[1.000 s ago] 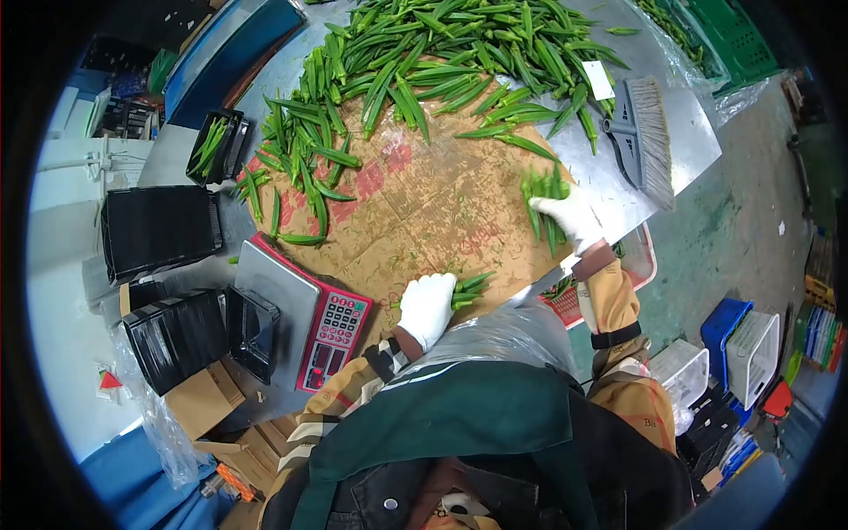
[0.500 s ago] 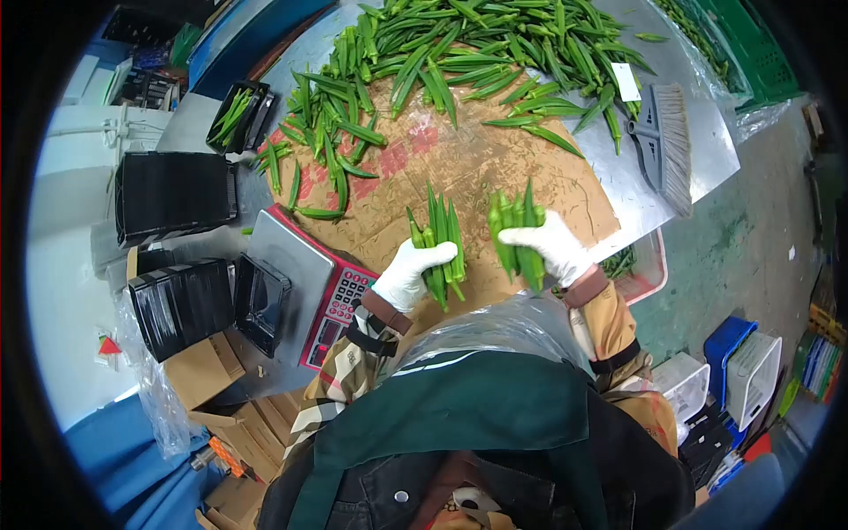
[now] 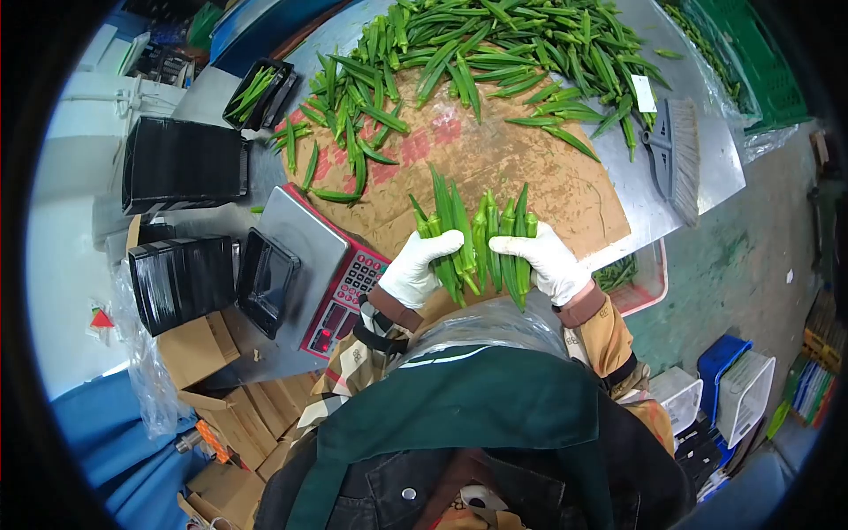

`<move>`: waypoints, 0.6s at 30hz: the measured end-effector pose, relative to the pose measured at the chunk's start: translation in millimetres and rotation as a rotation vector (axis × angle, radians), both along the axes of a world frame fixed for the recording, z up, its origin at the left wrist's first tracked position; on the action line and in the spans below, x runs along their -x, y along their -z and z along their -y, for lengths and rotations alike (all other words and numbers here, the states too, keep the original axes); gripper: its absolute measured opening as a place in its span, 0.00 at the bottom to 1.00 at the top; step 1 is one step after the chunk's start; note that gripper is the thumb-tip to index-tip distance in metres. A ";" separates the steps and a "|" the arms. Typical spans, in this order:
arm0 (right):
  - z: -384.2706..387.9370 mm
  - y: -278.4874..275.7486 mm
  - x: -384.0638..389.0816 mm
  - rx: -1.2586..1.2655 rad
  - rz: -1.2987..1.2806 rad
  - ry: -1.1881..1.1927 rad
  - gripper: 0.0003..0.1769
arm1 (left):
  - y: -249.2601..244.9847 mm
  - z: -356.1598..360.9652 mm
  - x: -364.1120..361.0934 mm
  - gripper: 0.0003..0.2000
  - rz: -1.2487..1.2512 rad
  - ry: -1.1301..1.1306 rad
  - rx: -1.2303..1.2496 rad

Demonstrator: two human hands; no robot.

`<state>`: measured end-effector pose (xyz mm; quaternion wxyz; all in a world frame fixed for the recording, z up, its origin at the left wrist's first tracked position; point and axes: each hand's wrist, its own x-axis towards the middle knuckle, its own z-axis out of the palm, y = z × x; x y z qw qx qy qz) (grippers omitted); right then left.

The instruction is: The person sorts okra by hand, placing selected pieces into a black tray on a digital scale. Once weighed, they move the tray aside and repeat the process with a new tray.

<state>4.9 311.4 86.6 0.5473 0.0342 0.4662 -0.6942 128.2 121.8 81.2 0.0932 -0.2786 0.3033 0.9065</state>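
White gloves cover both hands. My left hand [image 3: 419, 268] is closed round a bunch of okra [image 3: 450, 231], its thumb lying across the pods. Another bunch of okra [image 3: 510, 243] is gripped by my right hand [image 3: 549, 263], thumb in front. The two bunches stand roughly upright side by side, their inner pods about touching. Beneath them lies a stained sheet of brown cardboard [image 3: 495, 159] on the metal table. Beyond it spreads a large heap of loose okra [image 3: 530, 44]. The fingers behind the pods are hidden.
A red-framed scale [image 3: 340, 283] stands at left, near stacked black trays [image 3: 185, 168] and a small black tray [image 3: 261, 95] holding okra. A brush head [image 3: 676, 159] and a white card [image 3: 643, 94] lie at right. Below the table's right edge is a crate [image 3: 652, 274].
My two hands have come together, the right one moving left with its okra, so the gap between the bunches has closed. The camera view has shifted slightly.
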 end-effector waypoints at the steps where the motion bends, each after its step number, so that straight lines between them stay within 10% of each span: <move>1: 1.9 0.7 -1.8 0.015 0.031 0.004 0.17 | -4.8 1.8 0.1 0.17 -0.003 0.012 0.024; 9: 56.5 8.0 -37.3 0.045 0.204 0.029 0.16 | -43.8 27.5 -21.2 0.30 0.037 0.002 0.536; 18: 189.6 -16.8 -138.4 0.248 0.278 -0.149 0.21 | -107.0 116.9 -115.5 0.22 0.058 -0.104 0.849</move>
